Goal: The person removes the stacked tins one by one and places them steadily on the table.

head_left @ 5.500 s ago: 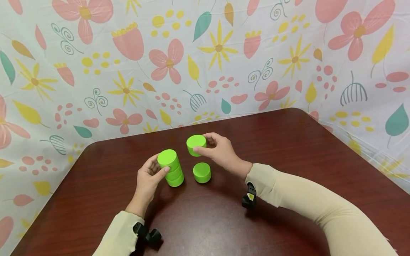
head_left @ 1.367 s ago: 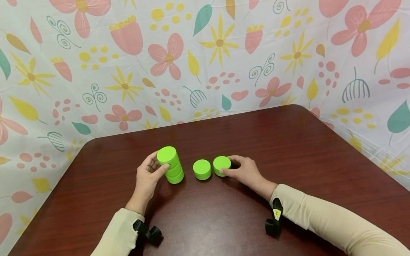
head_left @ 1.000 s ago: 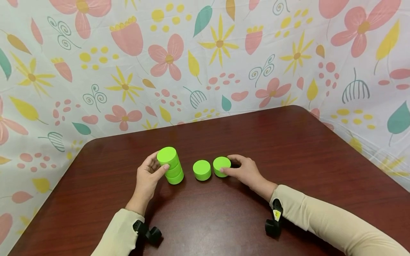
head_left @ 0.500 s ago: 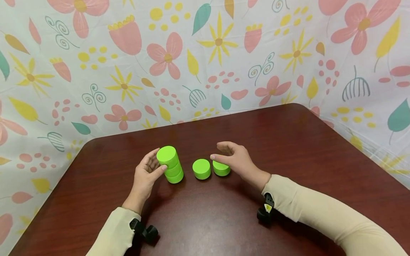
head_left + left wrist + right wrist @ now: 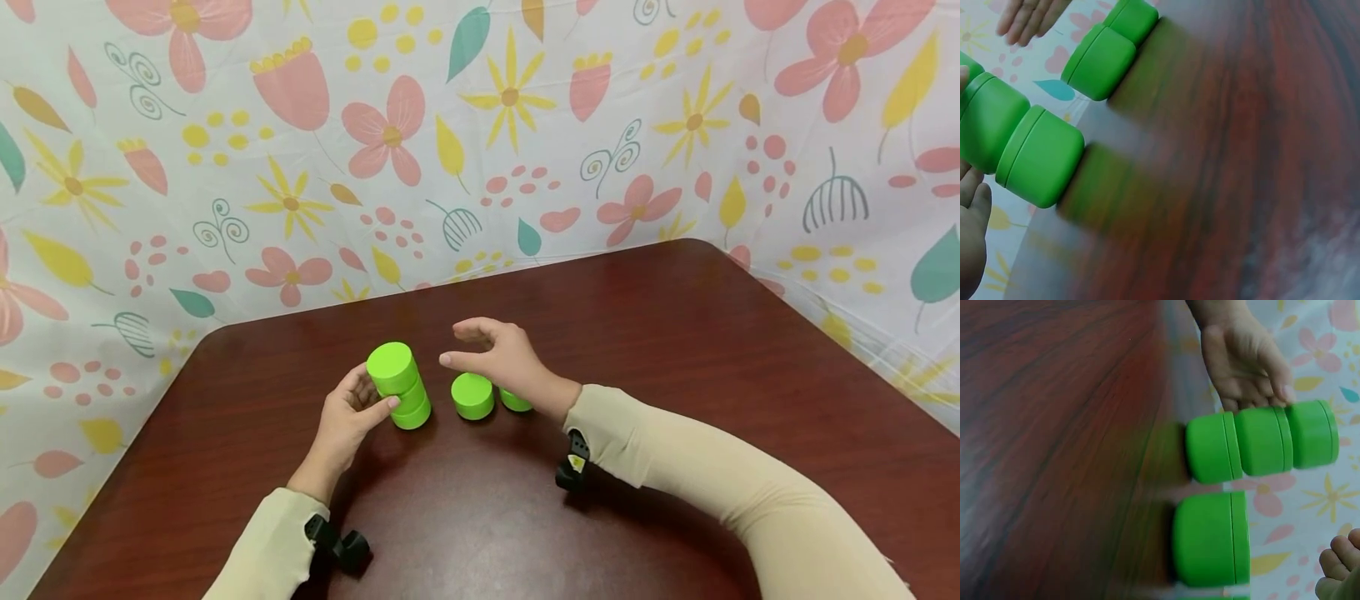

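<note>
A stack of three round green lidded jars (image 5: 405, 387) stands on the table, its top jar set slightly off the others. My left hand (image 5: 337, 429) holds it from the left, thumb against the near side and fingers partly hidden behind. In the right wrist view, the left thumb touches around where the top and middle jars (image 5: 1263, 442) meet. Beside the stack sits a single green jar (image 5: 472, 398); another green jar (image 5: 516, 402) is just right of it, partly covered by my right hand (image 5: 506, 358). That hand hovers above the two jars, fingers apart and holding nothing.
The dark reddish-brown table (image 5: 615, 333) has a glossy surface that reflects light near the front. A floral-patterned cloth (image 5: 525, 125) hangs behind it and at both sides. Each wrist wears a black camera mount, such as the left wrist camera (image 5: 348, 550).
My right hand first carried a jar right and down to the table. It has since let go, risen and moved left. The left hand stays at the stack, its thumb slightly lower.
</note>
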`<act>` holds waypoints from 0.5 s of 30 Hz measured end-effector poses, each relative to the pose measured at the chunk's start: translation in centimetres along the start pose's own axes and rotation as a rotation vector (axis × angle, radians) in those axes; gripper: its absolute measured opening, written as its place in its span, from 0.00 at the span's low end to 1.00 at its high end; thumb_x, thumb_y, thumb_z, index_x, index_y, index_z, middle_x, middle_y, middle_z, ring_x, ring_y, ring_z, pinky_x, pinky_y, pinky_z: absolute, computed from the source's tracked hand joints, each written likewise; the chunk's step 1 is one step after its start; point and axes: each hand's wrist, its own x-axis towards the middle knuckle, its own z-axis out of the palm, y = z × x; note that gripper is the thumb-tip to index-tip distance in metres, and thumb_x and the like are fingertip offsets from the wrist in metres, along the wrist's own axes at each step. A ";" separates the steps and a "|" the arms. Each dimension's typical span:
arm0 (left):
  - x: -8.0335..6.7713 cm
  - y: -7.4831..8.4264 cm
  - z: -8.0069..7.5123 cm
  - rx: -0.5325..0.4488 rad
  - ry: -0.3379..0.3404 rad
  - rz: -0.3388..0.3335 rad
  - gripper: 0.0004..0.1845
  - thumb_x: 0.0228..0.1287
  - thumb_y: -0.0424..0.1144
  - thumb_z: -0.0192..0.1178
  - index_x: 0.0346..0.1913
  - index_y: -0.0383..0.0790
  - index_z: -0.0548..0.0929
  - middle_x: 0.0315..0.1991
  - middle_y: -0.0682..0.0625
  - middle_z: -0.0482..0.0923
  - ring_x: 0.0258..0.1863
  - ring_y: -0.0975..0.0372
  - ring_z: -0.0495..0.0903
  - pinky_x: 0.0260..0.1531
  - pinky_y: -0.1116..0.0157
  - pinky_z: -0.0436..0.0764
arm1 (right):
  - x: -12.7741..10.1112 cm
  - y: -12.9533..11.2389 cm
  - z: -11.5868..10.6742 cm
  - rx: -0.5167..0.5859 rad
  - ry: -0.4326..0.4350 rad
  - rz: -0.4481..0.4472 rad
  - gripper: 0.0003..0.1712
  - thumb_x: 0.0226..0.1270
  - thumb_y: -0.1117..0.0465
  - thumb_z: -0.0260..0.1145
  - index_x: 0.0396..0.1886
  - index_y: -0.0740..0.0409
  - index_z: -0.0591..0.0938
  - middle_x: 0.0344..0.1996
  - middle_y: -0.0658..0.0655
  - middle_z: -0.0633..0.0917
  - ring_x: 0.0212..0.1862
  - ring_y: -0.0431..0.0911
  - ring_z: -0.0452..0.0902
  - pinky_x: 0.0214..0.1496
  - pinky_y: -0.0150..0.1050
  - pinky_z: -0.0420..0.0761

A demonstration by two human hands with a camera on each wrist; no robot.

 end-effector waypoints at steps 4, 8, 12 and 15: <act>0.0 -0.4 0.0 0.029 -0.014 -0.018 0.30 0.54 0.25 0.63 0.61 0.32 0.67 0.48 0.62 0.77 0.51 0.70 0.76 0.51 0.74 0.73 | 0.5 -0.5 1.5 -0.016 -0.053 0.008 0.31 0.52 0.50 0.72 0.56 0.51 0.76 0.54 0.52 0.78 0.58 0.46 0.72 0.54 0.44 0.75; 0.0 -0.5 0.0 0.023 -0.023 -0.013 0.28 0.55 0.26 0.63 0.60 0.32 0.68 0.47 0.61 0.79 0.50 0.69 0.77 0.49 0.72 0.75 | 1.0 -1.0 2.9 -0.056 -0.093 -0.012 0.33 0.51 0.50 0.72 0.58 0.53 0.75 0.56 0.53 0.78 0.59 0.47 0.71 0.57 0.45 0.73; 0.0 -0.5 0.2 0.014 -0.031 -0.017 0.28 0.55 0.26 0.63 0.60 0.32 0.68 0.47 0.62 0.79 0.49 0.69 0.77 0.48 0.71 0.76 | 1.3 -1.3 3.9 -0.078 -0.106 -0.043 0.35 0.50 0.50 0.73 0.59 0.55 0.74 0.56 0.53 0.77 0.59 0.46 0.71 0.58 0.45 0.73; -0.1 -0.4 0.2 0.012 -0.033 -0.031 0.28 0.55 0.26 0.63 0.61 0.33 0.68 0.46 0.62 0.79 0.49 0.68 0.78 0.47 0.71 0.77 | 1.4 -1.5 4.3 -0.087 -0.117 -0.040 0.37 0.50 0.49 0.73 0.60 0.55 0.74 0.57 0.51 0.77 0.60 0.45 0.70 0.59 0.44 0.72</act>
